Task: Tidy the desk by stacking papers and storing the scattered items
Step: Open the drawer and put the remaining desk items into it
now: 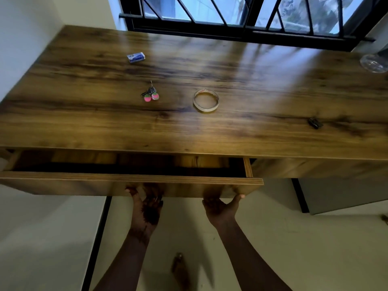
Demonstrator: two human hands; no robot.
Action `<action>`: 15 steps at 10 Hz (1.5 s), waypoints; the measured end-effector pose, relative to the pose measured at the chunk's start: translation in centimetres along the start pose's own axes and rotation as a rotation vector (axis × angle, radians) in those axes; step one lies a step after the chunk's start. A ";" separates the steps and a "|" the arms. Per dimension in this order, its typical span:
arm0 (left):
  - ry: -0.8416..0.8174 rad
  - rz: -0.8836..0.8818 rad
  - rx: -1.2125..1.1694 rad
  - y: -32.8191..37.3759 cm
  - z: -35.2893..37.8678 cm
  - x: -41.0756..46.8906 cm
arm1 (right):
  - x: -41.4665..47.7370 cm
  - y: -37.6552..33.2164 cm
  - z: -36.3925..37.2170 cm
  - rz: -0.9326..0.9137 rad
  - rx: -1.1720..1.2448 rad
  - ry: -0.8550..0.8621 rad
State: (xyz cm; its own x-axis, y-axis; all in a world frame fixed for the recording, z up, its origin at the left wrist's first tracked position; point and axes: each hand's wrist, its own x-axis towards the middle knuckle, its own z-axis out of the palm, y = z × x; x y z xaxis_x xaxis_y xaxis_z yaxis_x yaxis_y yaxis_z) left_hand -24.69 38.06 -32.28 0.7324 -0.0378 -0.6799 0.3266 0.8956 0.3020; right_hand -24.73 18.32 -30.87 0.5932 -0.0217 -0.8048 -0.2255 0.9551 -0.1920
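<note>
The wooden desk point(241, 131) has its wide drawer point(130, 179) pulled partly out below the front edge; the inside is dark and shows nothing. My left hand point(147, 208) and my right hand point(220, 207) are palm-up under the drawer front's lower edge and hold it, with the fingertips hidden beneath. On the desktop lie a small blue-and-white box point(136, 57), a bunch of keys with pink-and-green fobs point(150, 94), a thin tape roll point(206, 100) and a black binder clip point(315, 123). No papers are in view.
A clear glass object point(373, 63) stands at the desk's far right edge. A barred window point(252, 15) runs behind the desk. Pale walls close in on the left. A foot point(180, 271) is on the light floor below.
</note>
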 end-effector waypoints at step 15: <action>-0.024 0.043 0.107 -6.1 -14.5 -16.2 | -13.3 6.0 -17.2 0.032 -0.047 0.025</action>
State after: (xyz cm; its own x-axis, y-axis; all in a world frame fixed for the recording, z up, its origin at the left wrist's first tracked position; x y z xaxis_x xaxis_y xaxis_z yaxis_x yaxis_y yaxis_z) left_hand -47.17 39.64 -32.80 0.7610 -0.0121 -0.6486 0.3555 0.8441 0.4013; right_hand -47.28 19.22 -30.99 0.5653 0.0009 -0.8249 -0.2810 0.9404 -0.1916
